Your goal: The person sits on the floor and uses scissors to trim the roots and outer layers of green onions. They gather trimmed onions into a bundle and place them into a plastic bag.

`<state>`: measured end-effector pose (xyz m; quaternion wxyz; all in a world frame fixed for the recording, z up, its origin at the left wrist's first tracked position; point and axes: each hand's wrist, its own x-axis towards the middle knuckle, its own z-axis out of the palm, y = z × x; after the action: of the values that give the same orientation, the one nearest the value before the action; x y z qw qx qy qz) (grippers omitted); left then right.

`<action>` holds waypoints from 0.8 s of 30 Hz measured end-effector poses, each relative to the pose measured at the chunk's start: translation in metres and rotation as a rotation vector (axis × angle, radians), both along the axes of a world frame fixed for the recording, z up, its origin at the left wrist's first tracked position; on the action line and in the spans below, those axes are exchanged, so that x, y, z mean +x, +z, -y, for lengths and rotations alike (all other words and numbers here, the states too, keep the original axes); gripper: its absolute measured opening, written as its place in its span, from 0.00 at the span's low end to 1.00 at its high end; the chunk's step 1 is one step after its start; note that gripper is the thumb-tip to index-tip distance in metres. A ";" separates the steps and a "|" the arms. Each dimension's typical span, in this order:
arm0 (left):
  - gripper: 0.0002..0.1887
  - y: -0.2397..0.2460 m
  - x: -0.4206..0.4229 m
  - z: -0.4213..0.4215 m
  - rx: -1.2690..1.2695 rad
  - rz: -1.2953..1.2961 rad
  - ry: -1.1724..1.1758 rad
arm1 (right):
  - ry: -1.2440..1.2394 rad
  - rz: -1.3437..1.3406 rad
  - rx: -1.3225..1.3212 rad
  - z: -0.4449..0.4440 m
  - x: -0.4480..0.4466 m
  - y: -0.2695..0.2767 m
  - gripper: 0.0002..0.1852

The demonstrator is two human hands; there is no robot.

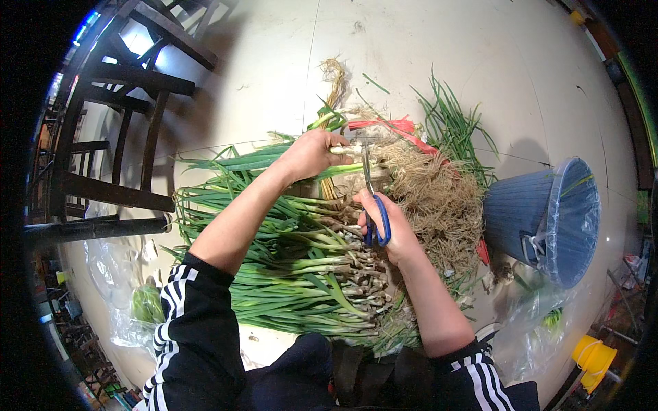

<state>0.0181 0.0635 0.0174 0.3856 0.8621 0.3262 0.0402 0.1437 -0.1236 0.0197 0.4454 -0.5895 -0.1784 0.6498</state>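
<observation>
My left hand grips a green onion stalk near its white base, with the root end pointing right. In my right hand is a pair of scissors with blue handles, its blades upright across the root end of that stalk. Below my left arm, many green onions lie side by side on the floor, leaves to the left and white ends to the right. A heap of brown roots lies right of the scissors. Red plastic strips lie above it, beside loose green leaves.
A blue bin with a clear liner lies tilted at the right. Dark wooden chairs stand at the left. Clear plastic bags lie on the floor at left and lower right, with a yellow bucket farther right.
</observation>
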 end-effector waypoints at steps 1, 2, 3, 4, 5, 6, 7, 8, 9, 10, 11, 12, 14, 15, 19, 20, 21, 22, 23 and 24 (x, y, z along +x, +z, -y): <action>0.17 0.002 0.000 0.001 -0.008 0.009 0.002 | -0.008 -0.019 0.010 0.000 0.000 0.000 0.26; 0.17 0.003 0.000 0.001 -0.016 0.017 0.003 | -0.004 -0.025 0.015 0.000 0.001 -0.001 0.26; 0.16 0.002 -0.001 0.000 -0.009 0.020 0.002 | 0.002 -0.031 0.019 0.000 0.002 -0.003 0.26; 0.16 -0.001 -0.002 0.000 -0.001 0.023 0.000 | 0.007 -0.037 0.023 0.000 0.002 -0.004 0.26; 0.15 -0.003 -0.003 -0.001 0.006 0.026 -0.001 | 0.005 -0.038 0.016 0.000 0.002 -0.004 0.26; 0.15 -0.001 -0.003 -0.001 -0.021 0.033 -0.035 | 0.002 -0.037 0.009 0.000 0.002 -0.002 0.26; 0.15 0.002 -0.003 -0.002 -0.049 0.039 -0.068 | -0.001 -0.036 0.002 0.000 0.002 -0.002 0.26; 0.15 0.004 -0.002 -0.002 -0.076 0.046 -0.102 | -0.006 -0.043 0.004 0.000 0.002 -0.003 0.26; 0.15 0.003 -0.002 -0.002 -0.063 0.036 -0.109 | -0.009 -0.049 0.005 0.000 0.002 -0.005 0.26; 0.15 0.000 -0.003 -0.003 -0.049 0.027 -0.116 | -0.011 -0.055 0.007 0.000 0.002 -0.006 0.26; 0.15 -0.001 -0.003 -0.003 -0.035 0.017 -0.123 | -0.001 -0.032 0.008 -0.001 0.002 -0.006 0.25; 0.16 -0.001 -0.003 -0.003 -0.034 0.020 -0.126 | 0.009 -0.008 0.009 -0.001 0.003 -0.006 0.25; 0.16 0.000 -0.002 -0.003 -0.033 0.026 -0.134 | 0.008 0.019 0.008 -0.001 0.004 -0.005 0.23; 0.17 0.001 -0.001 -0.002 -0.054 0.010 -0.130 | -0.001 0.022 0.007 -0.001 0.005 -0.003 0.23; 0.19 -0.006 0.004 -0.005 -0.146 0.010 -0.141 | -0.057 0.121 -0.001 0.003 0.005 -0.004 0.21; 0.19 -0.013 0.005 -0.006 -0.171 0.025 -0.151 | -0.101 0.134 -0.013 0.003 0.005 -0.006 0.20; 0.19 -0.018 0.008 -0.005 -0.063 0.013 -0.150 | -0.145 0.148 -0.024 0.002 0.006 -0.010 0.20; 0.18 -0.022 0.012 -0.004 0.044 0.002 -0.150 | -0.190 0.161 -0.036 0.002 0.006 -0.013 0.19; 0.18 -0.028 0.014 -0.003 0.151 -0.008 -0.151 | -0.253 0.191 -0.031 0.001 0.007 -0.014 0.19; 0.16 -0.034 0.017 -0.007 0.338 0.079 -0.130 | -0.311 0.222 -0.026 0.000 0.008 -0.015 0.19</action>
<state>0.0353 0.0710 -0.0165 0.2495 0.9317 0.2430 0.1032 0.1512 -0.1232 0.0048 0.5104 -0.6836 -0.1250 0.5065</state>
